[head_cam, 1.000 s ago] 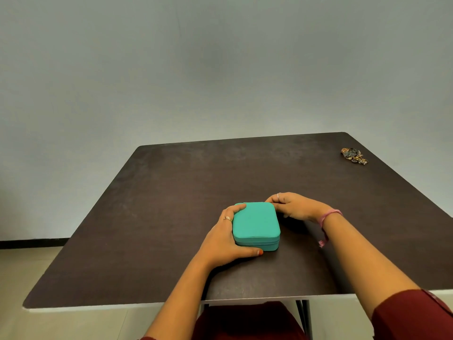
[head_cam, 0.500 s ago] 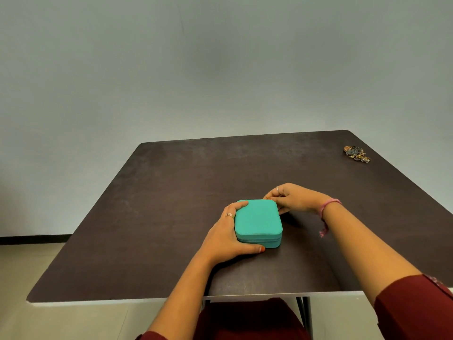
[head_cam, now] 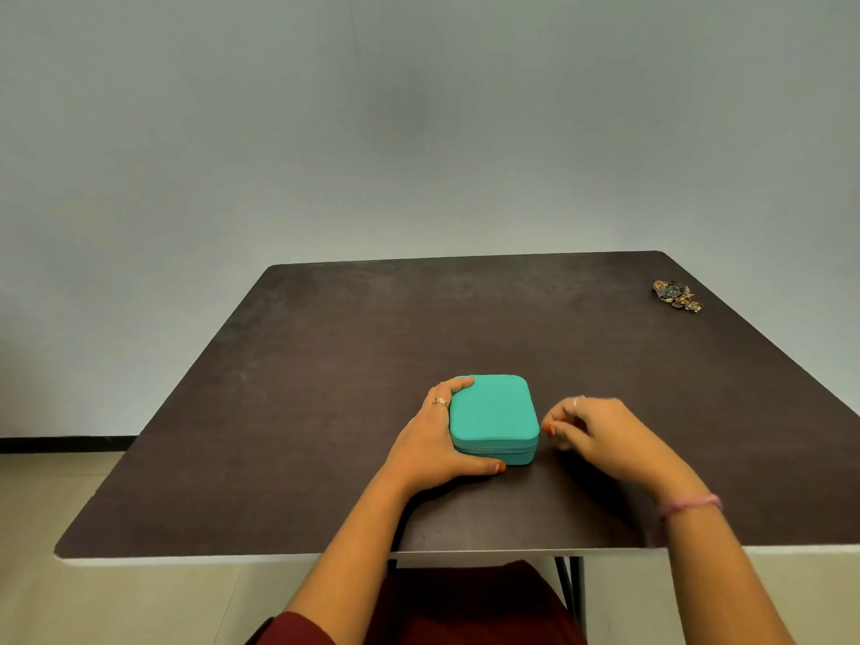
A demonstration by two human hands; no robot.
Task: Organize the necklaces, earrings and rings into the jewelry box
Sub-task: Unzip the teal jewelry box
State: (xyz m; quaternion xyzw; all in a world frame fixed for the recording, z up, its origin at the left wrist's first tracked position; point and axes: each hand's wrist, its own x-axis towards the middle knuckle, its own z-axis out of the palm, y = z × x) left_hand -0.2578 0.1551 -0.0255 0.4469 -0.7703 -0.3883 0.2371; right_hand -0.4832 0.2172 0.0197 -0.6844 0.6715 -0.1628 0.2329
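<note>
A plain grey-white wall [head_cam: 419,123] is filling the upper half of the view, meeting a beige tiled floor [head_cam: 60,505] along a dark skirting strip at the left. A dark brown table [head_cam: 325,365] with rounded corners and a pale edge is standing in front of the wall, its top faintly scuffed and dusty.

The teal jewelry box [head_cam: 492,414] is sitting closed on the table's near middle. The left hand [head_cam: 435,439] is gripping the box's left side, fingers curled over the far left corner and thumb lying along the near edge. The right hand [head_cam: 598,430] is hovering just beside the box's right side, thumb and fingertips pinched together at the box's zip line; whether they are holding anything is too blurred to tell.

A small tangled pile of jewelry [head_cam: 677,294] is lying near the far right corner of the table, well apart from the box.
</note>
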